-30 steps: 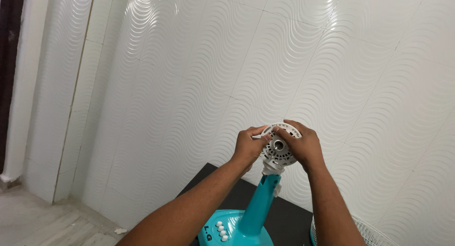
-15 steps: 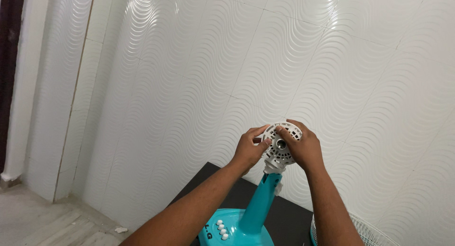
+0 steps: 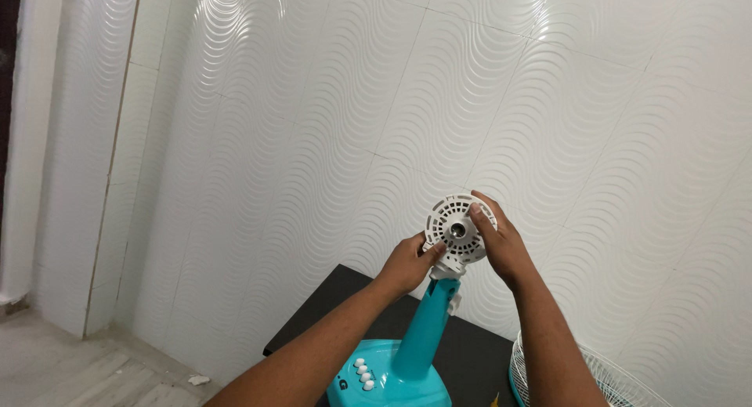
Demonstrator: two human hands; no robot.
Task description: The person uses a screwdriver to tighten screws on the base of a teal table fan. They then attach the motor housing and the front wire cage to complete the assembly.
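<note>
The round white fan motor housing [image 3: 458, 231] sits on top of the teal fan stand [image 3: 425, 329], above the black bench [image 3: 313, 329]. The left hand [image 3: 407, 264] pinches its lower left edge with the fingers. The right hand [image 3: 501, 246] lies on its right side, fingers pressed on the front. A white wire grille [image 3: 611, 376] is near right. A white wavy tiled wall [image 3: 313, 101] stands behind.

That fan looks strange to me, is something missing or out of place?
Yes. The white motor head on the teal stand is bare: no blades or guard on it, with the left hand and right hand gripping its sides. A white wire grille lies apart at lower right, on the black table.
</note>
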